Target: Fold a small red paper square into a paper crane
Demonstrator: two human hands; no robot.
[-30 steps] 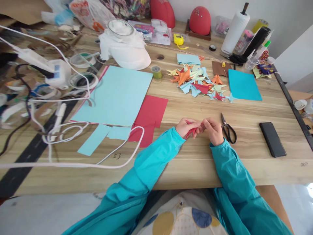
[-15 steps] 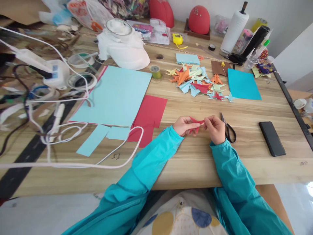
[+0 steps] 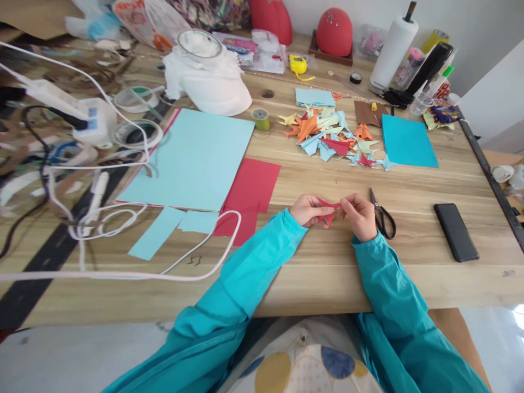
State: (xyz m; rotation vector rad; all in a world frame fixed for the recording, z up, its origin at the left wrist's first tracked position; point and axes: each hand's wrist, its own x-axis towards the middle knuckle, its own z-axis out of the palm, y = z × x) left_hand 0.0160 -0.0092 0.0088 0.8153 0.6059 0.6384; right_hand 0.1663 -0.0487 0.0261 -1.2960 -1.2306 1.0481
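A small red folded paper piece (image 3: 326, 216), pointed like an origami crane, is held over the table between my hands. My left hand (image 3: 308, 210) pinches its body between thumb and fingers. At its right point, the fingertips of my right hand (image 3: 358, 216) are closed on the same paper. Fingers partly cover the paper, so its full shape is hidden. Black scissors (image 3: 383, 215) lie just right of my right hand. Beyond my hands sits a pile of folded paper cranes (image 3: 327, 134) in orange, red, blue and pale green.
Light blue sheets (image 3: 196, 158) and red sheets (image 3: 256, 185) lie to the left, near white cables (image 3: 172, 277). Bright blue paper (image 3: 409, 140) and a phone (image 3: 456, 232) are on the right. A thread spool (image 3: 261, 120) and yellow tape measure (image 3: 298, 64) stand farther back.
My right fingertips have shifted very slightly left along the red paper's point. Both hands keep their hold, and the things on the table stay put.
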